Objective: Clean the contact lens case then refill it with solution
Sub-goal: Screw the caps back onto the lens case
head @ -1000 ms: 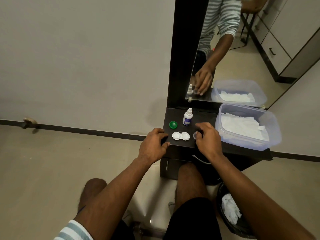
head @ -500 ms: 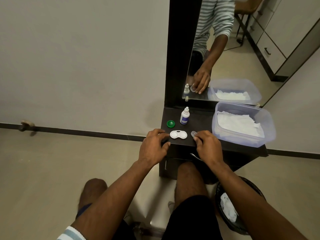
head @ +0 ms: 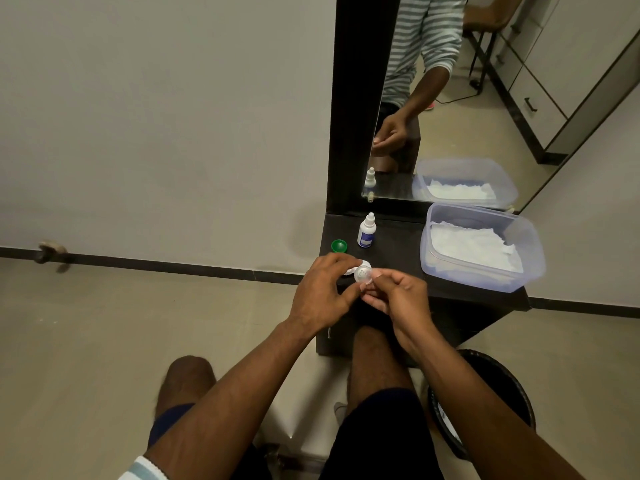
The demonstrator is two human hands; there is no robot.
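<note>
My left hand (head: 322,289) holds the white contact lens case (head: 356,266), lifted just above the front edge of the dark table (head: 398,251); most of the case is hidden under my fingers. My right hand (head: 398,299) pinches a clear round cap (head: 364,274) right against the case. A green cap (head: 339,245) lies on the table's left side. The small white solution bottle (head: 366,232) with a blue label stands upright behind it.
A clear plastic tub (head: 485,271) of white tissues sits on the table's right. A mirror (head: 485,98) stands behind the table. A black bin (head: 485,410) with crumpled tissue is on the floor at the right, beside my knees.
My left hand picked the white case up off the table. My right hand lifted the clear cap from the table and brought it to the case.
</note>
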